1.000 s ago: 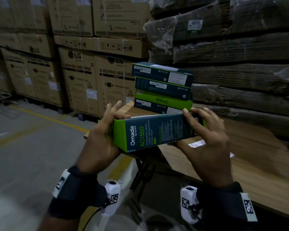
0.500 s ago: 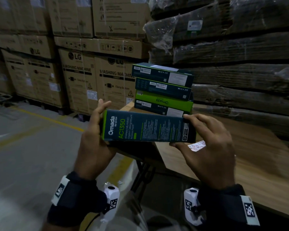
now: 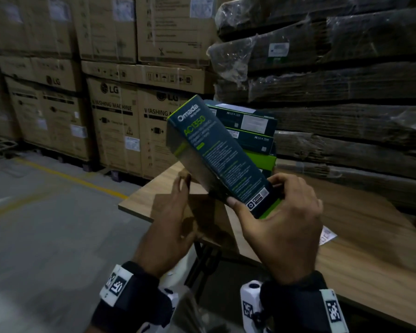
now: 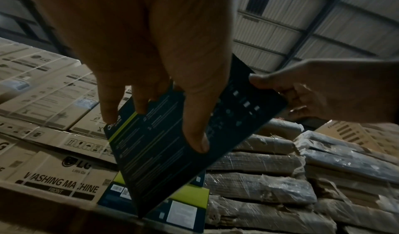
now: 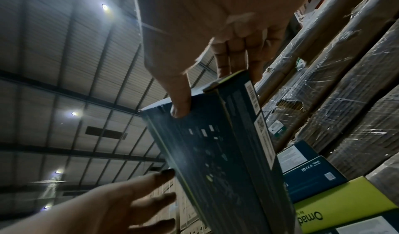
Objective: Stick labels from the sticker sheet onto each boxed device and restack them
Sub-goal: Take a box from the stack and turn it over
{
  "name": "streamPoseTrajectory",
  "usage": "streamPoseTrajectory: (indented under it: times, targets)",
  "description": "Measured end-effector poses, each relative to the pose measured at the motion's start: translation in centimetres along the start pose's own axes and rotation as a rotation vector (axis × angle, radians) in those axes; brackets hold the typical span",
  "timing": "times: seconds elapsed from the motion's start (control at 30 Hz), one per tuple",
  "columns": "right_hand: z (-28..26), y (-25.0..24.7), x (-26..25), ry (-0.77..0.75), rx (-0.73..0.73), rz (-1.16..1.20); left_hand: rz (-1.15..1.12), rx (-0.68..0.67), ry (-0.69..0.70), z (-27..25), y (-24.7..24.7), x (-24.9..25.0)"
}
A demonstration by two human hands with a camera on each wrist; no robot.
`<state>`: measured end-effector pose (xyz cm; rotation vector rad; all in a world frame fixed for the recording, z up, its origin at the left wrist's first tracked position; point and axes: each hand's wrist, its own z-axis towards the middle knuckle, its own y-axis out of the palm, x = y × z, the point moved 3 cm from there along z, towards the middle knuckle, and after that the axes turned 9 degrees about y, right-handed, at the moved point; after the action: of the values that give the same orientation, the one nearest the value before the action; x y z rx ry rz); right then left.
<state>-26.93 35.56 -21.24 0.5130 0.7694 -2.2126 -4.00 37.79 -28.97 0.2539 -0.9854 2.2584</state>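
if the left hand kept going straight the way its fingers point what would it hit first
Most likely the underside of the tilted dark teal and green Omada box held by the right hand. The left hand has straight fingers aimed up at it; the thumb may already touch, though depth is unclear.

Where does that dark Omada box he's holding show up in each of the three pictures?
Head: the Omada box tilts across the centre.
Left wrist: Omada box is centre, under the fingers.
Right wrist: Omada box is centre-right.
Shared landmark: the stack of boxes behind it.
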Motion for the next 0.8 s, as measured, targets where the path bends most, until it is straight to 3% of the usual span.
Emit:
streamPoseTrajectory:
  times: [0.23,0.43,0.5,0.67,0.8]
  targets:
    - [-0.2,0.2,-1.7,0.109,0.041,0.116,-0.023,-0.106,0.03,0.3,3.4,-0.3]
    - [0.1,-0.1,-2.5,0.187,0.014,0.16,-0.142,-0.08,0.019,0.4,5.2,-0.4]
    - [0.0,-0.2,-2.7,0.202,-0.007,0.159,-0.189,-0.01,0.052,0.5,5.4,-0.1]
    - [-0.6,-0.3,-3.6,0.288,-0.077,0.173,-0.25,0.338,0.195,1.0,3.2,3.1]
    - [-0.7,-0.7,-3.5,0.388,-0.09,0.191,-0.142,0.372,0.286,1.7,2.8,4.5]
